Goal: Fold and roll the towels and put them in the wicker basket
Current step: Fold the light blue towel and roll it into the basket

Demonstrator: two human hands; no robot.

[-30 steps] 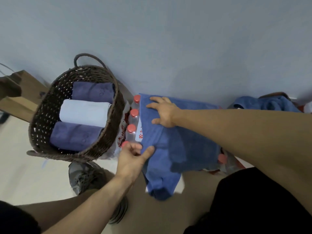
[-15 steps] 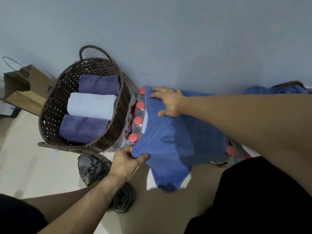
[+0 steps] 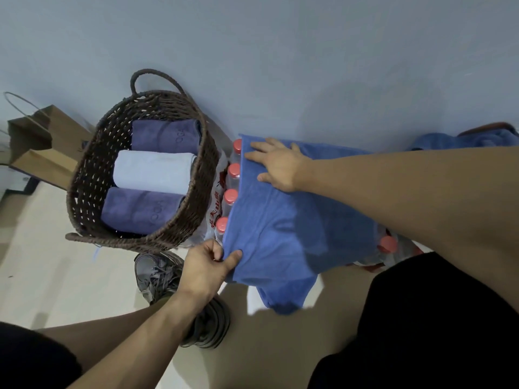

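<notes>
A blue towel (image 3: 283, 228) lies spread over a pack of red-capped bottles (image 3: 230, 196) beside a wicker basket (image 3: 92, 175) holding 3 rolled towels (image 3: 154, 172). The left hand (image 3: 206, 266) pinches the towel's near corner; the right hand (image 3: 276, 164) presses flat, fingers spread, on its far edge.
</notes>
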